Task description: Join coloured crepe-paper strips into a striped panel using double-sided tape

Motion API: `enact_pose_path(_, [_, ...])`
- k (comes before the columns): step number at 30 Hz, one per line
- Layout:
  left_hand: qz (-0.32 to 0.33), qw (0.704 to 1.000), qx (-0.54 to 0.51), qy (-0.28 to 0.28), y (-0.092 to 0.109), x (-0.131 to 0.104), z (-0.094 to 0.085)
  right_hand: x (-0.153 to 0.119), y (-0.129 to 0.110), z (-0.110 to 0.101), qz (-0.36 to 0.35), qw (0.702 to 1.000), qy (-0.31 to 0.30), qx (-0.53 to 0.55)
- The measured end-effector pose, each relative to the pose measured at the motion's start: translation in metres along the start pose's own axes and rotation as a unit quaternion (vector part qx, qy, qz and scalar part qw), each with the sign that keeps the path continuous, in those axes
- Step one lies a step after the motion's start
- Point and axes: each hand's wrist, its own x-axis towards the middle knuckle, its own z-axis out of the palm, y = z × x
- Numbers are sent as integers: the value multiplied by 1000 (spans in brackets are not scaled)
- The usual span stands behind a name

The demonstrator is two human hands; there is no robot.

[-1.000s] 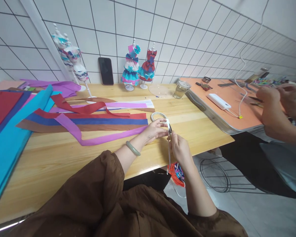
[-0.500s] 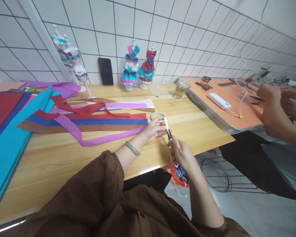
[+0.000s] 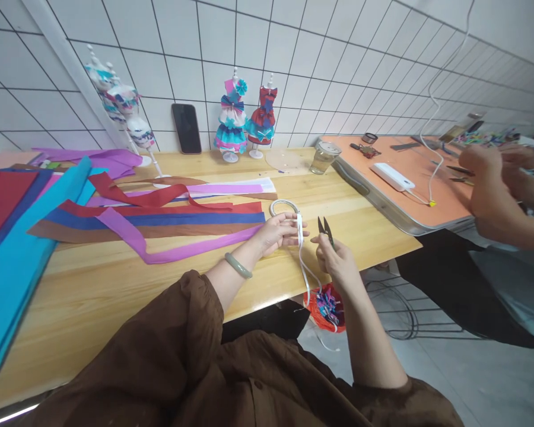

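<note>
My left hand (image 3: 279, 232) holds a narrow white strip of tape (image 3: 300, 243) at its fingertips. The strip's loose end trails down past the table's front edge. Just behind these fingers is a white tape roll (image 3: 285, 203); whether they touch it I cannot tell. My right hand (image 3: 337, 258) is closed around small dark scissors (image 3: 326, 228), blades pointing up and parted, a little right of the strip. Left of my left hand lie a purple fabric strip (image 3: 196, 249) and flat red, blue (image 3: 196, 219) and brown strips.
An orange bin (image 3: 323, 308) of scraps is below the table edge. Dressed mini mannequins (image 3: 231, 121), a phone (image 3: 187, 128) and a glass (image 3: 324, 157) line the back. Folded turquoise fabric (image 3: 22, 255) lies left. A co-worker's arm (image 3: 493, 196) reaches over the orange table at right.
The scissors have moved right, away from the white strip at my left fingers, and the strip now hangs loose towards the bin. My left hand has barely moved.
</note>
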Motion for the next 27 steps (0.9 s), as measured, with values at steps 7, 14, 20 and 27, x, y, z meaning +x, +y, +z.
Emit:
enact_pose_path(7, [-20, 1000, 18, -1, -4, 1, 0, 14, -4, 12, -10, 1000, -3, -18])
enact_pose_path(14, [18, 997, 71, 28, -12, 8, -6, 14, -1, 7, 25, 999, -33, 6])
enact_pose_path(20, [73, 985, 153, 40, -16, 14, -13, 7, -6, 0, 42, 988, -97, 109])
enact_pose_path(27, [68, 968, 239, 27, -21, 12, -12, 3, -10, -5, 75, 976, -116, 166])
